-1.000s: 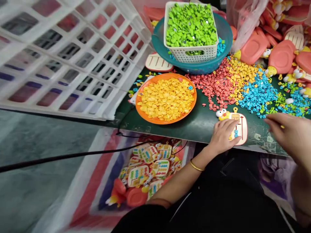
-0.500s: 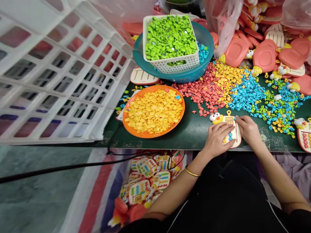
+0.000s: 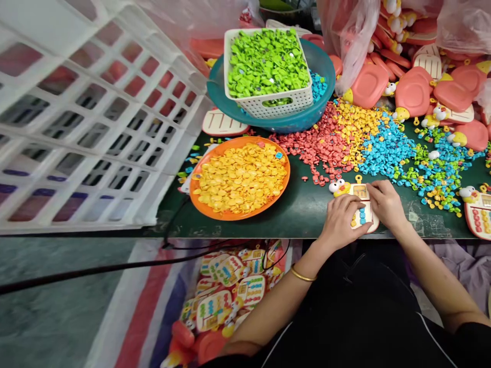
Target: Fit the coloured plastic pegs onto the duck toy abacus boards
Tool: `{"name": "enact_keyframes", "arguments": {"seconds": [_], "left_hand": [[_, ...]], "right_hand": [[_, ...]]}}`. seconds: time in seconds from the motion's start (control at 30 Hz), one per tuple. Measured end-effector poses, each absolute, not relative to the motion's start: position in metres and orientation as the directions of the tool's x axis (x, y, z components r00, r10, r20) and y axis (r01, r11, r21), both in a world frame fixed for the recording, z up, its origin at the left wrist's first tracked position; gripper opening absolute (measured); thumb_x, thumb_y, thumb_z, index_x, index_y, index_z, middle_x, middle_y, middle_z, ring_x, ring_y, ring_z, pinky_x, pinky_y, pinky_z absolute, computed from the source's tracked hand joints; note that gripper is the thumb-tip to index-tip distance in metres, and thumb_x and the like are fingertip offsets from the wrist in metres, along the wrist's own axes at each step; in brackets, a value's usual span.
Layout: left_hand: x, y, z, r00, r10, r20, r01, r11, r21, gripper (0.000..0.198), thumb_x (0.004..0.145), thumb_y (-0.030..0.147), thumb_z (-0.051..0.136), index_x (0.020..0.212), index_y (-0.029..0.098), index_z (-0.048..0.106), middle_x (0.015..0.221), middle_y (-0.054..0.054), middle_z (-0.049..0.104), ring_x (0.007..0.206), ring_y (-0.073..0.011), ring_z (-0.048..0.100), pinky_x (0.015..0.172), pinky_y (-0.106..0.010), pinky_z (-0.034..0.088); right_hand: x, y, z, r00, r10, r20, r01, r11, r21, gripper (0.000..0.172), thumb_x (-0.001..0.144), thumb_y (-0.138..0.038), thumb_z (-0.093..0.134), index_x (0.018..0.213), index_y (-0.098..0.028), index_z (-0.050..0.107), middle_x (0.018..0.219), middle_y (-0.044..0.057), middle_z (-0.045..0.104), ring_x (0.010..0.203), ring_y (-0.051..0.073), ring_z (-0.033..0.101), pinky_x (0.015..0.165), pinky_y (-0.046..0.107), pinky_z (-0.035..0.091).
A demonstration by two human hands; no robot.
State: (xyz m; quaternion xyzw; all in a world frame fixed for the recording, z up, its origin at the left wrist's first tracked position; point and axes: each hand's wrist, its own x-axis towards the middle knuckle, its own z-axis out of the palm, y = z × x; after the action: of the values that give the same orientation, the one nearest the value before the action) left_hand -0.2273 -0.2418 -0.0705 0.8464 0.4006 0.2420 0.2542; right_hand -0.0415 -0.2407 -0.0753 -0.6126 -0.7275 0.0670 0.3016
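A cream toy board [image 3: 373, 222] with a red rim, a yellow duck head [image 3: 339, 187] and a small loop lies flat at the table's front edge. My left hand [image 3: 342, 219] grips it from the left, fingers across its face and thumb low down. Blue pieces [image 3: 362, 215] sit in a column on the board beside a yellow piece [image 3: 353, 223]. At the board's upper right, my right hand [image 3: 386, 203] has its thumb and fingers pressed together against the board; anything between the fingertips is hidden.
Loose red pieces [image 3: 321, 148], yellow pieces [image 3: 358, 122] and blue pieces [image 3: 387, 151] lie behind the board. An orange plate [image 3: 194, 179] of yellow pieces and a white basket [image 3: 282, 105] of green pieces stand left. Another duck board [image 3: 479, 217] lies right. A white crate [image 3: 111, 117] leans far left.
My right hand's fingertips have shifted in over the board; the blue piece seen at them before is out of sight there. More of the blue column shows now. My left hand stays on the board.
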Motion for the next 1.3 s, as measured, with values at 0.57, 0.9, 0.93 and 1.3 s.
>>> {"name": "enact_keyframes", "arguments": {"seconds": [0.57,0.9,0.93,1.3], "left_hand": [[-0.216,-0.233,-0.061,0.707,0.683,0.185,0.516,-0.677,0.526,0.059,0.087,0.042,0.063,0.142,0.028,0.048,0.149,-0.01,0.048,0.131,-0.0326,0.045,0.104,-0.048,0.033],[-0.212,-0.234,-0.063,0.712,0.655,0.252,0.478,-0.716,0.51,0.05,0.091,0.041,0.054,0.136,0.018,0.055,0.137,-0.011,0.059,0.129,-0.0293,0.05,0.11,-0.047,0.034],[-0.212,-0.235,-0.064,0.694,0.671,0.261,0.481,-0.702,0.525,0.05,0.09,0.042,0.055,0.134,0.016,0.057,0.134,-0.013,0.06,0.127,-0.0294,0.051,0.109,-0.046,0.035],[-0.209,-0.237,-0.066,0.618,0.763,0.192,0.586,-0.609,0.534,0.064,0.084,0.049,0.065,0.14,0.021,0.051,0.128,-0.011,0.059,0.118,-0.0304,0.05,0.102,-0.045,0.039]], "right_hand": [[0.033,-0.22,-0.064,0.087,0.943,0.322,0.915,0.053,-0.401,0.027,0.096,-0.022,0.049,0.098,-0.016,0.076,0.096,0.012,0.071,0.089,0.021,0.058,0.081,0.036,0.05],[0.018,-0.225,-0.052,-0.008,0.959,0.282,0.947,0.098,-0.305,0.029,0.099,-0.031,0.05,0.107,-0.017,0.074,0.099,0.011,0.067,0.092,0.021,0.051,0.081,0.034,0.046],[0.011,-0.228,-0.054,-0.036,0.955,0.293,0.933,0.137,-0.333,0.03,0.1,-0.032,0.049,0.111,-0.018,0.073,0.1,0.011,0.066,0.093,0.021,0.053,0.083,0.035,0.047],[-0.002,-0.248,-0.049,-0.27,0.939,0.211,0.83,0.338,-0.443,0.026,0.096,-0.02,0.047,0.103,-0.023,0.072,0.11,0.01,0.064,0.101,0.023,0.057,0.088,0.036,0.051]]}}
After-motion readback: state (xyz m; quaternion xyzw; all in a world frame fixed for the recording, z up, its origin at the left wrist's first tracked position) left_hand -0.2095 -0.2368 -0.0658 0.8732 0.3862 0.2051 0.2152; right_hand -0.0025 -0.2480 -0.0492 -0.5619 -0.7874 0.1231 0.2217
